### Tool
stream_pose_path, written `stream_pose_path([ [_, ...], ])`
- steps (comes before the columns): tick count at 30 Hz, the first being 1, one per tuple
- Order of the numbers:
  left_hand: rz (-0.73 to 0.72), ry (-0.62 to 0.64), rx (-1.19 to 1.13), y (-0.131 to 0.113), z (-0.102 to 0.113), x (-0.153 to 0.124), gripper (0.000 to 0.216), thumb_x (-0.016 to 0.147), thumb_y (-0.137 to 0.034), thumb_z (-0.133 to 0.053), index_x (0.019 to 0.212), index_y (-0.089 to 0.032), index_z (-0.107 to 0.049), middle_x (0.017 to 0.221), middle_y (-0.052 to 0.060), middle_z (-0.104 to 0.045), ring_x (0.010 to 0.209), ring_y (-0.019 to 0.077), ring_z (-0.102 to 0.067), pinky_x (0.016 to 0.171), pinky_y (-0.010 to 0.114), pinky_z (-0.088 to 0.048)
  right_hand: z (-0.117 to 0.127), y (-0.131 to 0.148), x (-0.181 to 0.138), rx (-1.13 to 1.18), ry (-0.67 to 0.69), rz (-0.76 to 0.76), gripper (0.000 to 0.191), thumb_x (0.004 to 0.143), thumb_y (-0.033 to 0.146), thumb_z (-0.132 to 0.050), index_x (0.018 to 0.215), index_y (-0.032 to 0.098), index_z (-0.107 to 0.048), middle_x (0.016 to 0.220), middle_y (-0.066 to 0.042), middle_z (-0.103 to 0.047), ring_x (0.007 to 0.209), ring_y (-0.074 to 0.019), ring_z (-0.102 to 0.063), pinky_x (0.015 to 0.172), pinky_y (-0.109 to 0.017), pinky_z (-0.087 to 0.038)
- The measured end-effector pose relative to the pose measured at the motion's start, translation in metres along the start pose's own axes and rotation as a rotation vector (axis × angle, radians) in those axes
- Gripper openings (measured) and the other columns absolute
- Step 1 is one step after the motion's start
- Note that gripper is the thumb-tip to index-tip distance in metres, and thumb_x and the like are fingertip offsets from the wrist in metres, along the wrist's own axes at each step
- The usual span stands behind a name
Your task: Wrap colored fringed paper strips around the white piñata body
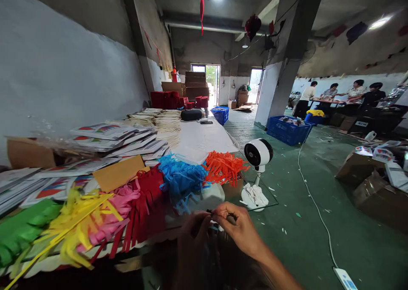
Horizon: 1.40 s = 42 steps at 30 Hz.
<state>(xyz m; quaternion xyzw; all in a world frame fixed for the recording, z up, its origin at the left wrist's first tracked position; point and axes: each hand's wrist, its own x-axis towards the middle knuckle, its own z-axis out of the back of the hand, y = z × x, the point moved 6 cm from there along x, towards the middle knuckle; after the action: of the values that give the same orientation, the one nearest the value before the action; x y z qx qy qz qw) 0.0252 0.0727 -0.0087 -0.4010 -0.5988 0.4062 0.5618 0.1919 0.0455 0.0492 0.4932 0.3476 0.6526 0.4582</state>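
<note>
My left hand (192, 235) and my right hand (237, 226) meet at the bottom centre, just off the table's near edge. Both pinch something small and dark between their fingertips; I cannot make out what it is. Right behind them lie bundles of fringed paper on the long table (197, 141): blue (181, 179), orange (225, 167), red (148, 201), pink (111, 213), yellow (79, 226) and green (22, 230).
Stacks of printed sheets (105, 139) and a cardboard piece (119, 173) cover the table's left. A small white fan (258, 154) stands on the green floor beside it, with a cable (314, 201). Blue crates (288, 130), cardboard boxes (369, 184) and several people at a far table (344, 94) lie to the right.
</note>
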Motion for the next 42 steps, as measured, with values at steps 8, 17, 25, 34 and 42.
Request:
stream_pose_path([
  [8,-0.065,0.013,0.137,-0.041,-0.001,-0.023,0.013,0.094,-0.032,-0.072,0.088,-0.021,-0.075,0.082,0.0,-0.073,0.076,0.0159,-0.069,0.071,0.023,-0.054,0.001,0.0,-0.024,-0.021,-0.059,-0.014,0.021,0.102,0.041,-0.061,0.094,0.024,-0.07,0.088,0.0,-0.069,0.081,-0.0158,-0.062,0.073,-0.026,-0.046],
  [17,-0.197,0.131,0.275,-0.065,-0.006,-0.036,0.005,0.098,-0.021,-0.069,0.095,-0.023,-0.073,0.093,0.0,-0.072,0.088,0.0128,-0.068,0.084,0.023,-0.052,0.004,0.005,-0.037,-0.106,0.009,-0.026,0.013,0.104,0.035,-0.06,0.102,0.027,-0.069,0.099,0.0,-0.07,0.096,-0.0177,-0.064,0.087,-0.03,-0.047],
  [25,-0.204,0.19,0.319,-0.07,-0.007,-0.037,0.006,0.097,-0.021,-0.071,0.093,-0.022,-0.075,0.091,0.0,-0.075,0.087,0.0136,-0.071,0.082,0.023,-0.053,0.002,0.013,-0.041,-0.294,0.047,0.093,0.01,0.106,0.026,-0.056,0.1,0.025,-0.064,0.096,0.0,-0.07,0.092,-0.0164,-0.064,0.083,-0.03,-0.047],
  [34,0.102,0.197,0.18,-0.049,0.0,-0.041,0.022,0.091,-0.026,-0.076,0.112,-0.023,-0.073,0.102,0.002,-0.079,0.094,0.0171,-0.075,0.088,0.026,-0.057,0.008,-0.005,-0.041,-0.237,0.029,-0.081,0.018,0.106,0.038,-0.055,0.098,0.024,-0.065,0.095,-0.003,-0.068,0.089,-0.0189,-0.062,0.08,-0.031,-0.048],
  [42,0.129,0.109,0.147,-0.04,-0.002,-0.038,0.007,0.089,-0.024,-0.076,0.096,-0.02,-0.075,0.092,0.001,-0.076,0.086,0.0155,-0.071,0.082,0.024,-0.055,0.0,-0.009,-0.04,-0.079,0.073,-0.142,0.013,0.1,0.037,-0.067,0.103,0.025,-0.072,0.106,-0.003,-0.075,0.1,-0.0203,-0.068,0.091,-0.033,-0.051],
])
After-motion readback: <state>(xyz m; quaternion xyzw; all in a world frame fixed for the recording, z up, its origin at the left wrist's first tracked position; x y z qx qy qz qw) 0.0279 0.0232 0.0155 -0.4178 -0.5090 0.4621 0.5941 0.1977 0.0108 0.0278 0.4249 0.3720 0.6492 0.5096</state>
